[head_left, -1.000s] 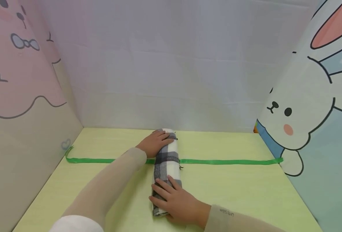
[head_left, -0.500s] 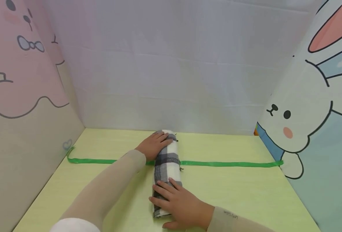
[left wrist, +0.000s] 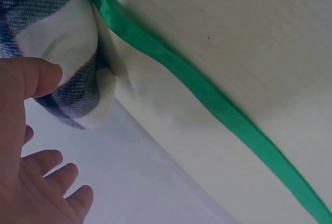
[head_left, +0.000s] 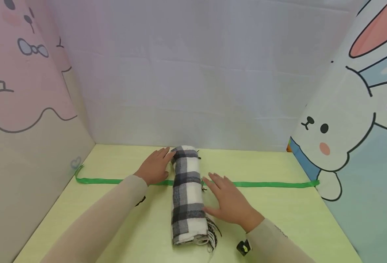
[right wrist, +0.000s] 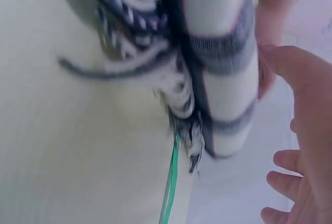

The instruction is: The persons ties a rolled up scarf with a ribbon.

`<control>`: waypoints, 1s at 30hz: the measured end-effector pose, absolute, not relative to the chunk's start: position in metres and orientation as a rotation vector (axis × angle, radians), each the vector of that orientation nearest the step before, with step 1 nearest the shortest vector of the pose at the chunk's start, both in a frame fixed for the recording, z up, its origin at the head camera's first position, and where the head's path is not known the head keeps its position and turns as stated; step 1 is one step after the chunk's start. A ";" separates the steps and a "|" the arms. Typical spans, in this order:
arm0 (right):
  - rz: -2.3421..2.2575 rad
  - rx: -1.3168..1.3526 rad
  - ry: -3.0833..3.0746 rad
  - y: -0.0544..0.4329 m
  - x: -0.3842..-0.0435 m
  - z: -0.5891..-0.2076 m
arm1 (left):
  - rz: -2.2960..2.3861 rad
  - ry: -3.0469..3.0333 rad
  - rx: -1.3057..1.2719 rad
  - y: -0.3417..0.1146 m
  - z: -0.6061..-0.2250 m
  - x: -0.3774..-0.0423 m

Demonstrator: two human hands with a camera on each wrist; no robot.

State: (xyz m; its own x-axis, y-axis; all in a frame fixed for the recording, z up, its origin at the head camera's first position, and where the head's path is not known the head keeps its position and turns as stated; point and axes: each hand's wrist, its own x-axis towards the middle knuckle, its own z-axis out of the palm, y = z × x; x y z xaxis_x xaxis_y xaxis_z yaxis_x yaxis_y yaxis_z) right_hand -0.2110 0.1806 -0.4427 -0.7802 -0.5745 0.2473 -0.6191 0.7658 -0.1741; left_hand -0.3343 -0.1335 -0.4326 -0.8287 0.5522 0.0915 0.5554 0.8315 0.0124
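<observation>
A plaid scarf [head_left: 189, 190] in white, grey and black lies rolled lengthwise in the middle of the table. Its twisted fringe [head_left: 211, 233] sticks out at the near right end and shows large in the right wrist view. At the far left side of the roll is my left hand [head_left: 154, 166], its fingers extended and their tips by the scarf's edge; whether they touch is unclear. My right hand [head_left: 231, 201] hovers to the right of the roll with fingers spread and nothing in them. In the left wrist view the scarf's end [left wrist: 62, 53] appears beside my thumb.
A green tape line [head_left: 262, 184] crosses the pale yellow table [head_left: 279, 215] and passes under the scarf. White sheeting [head_left: 193, 80] rises at the back. Printed cartoon panels [head_left: 354, 120] stand at both sides.
Both hands have come off the top of the scarf. The left hand has shifted left, and the right has moved right and farther forward. The scarf's near end and fringe are now uncovered.
</observation>
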 end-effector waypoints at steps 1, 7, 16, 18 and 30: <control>0.383 0.900 -2.784 0.185 -0.214 -0.443 | -0.078 -2.940 -0.856 -0.137 -0.433 -0.331; 0.441 0.557 -2.849 0.208 -0.225 -0.454 | -0.244 -2.999 -0.699 -0.152 -0.436 -0.313; 0.609 0.138 -2.963 0.228 -0.234 -0.469 | -0.376 -2.978 -0.514 -0.168 -0.444 -0.295; 0.640 0.091 -2.980 0.229 -0.234 -0.470 | -0.393 -2.984 -0.494 -0.171 -0.446 -0.293; 0.525 0.048 -3.085 0.230 -0.252 -0.479 | -0.471 -3.112 -0.493 -0.179 -0.460 -0.289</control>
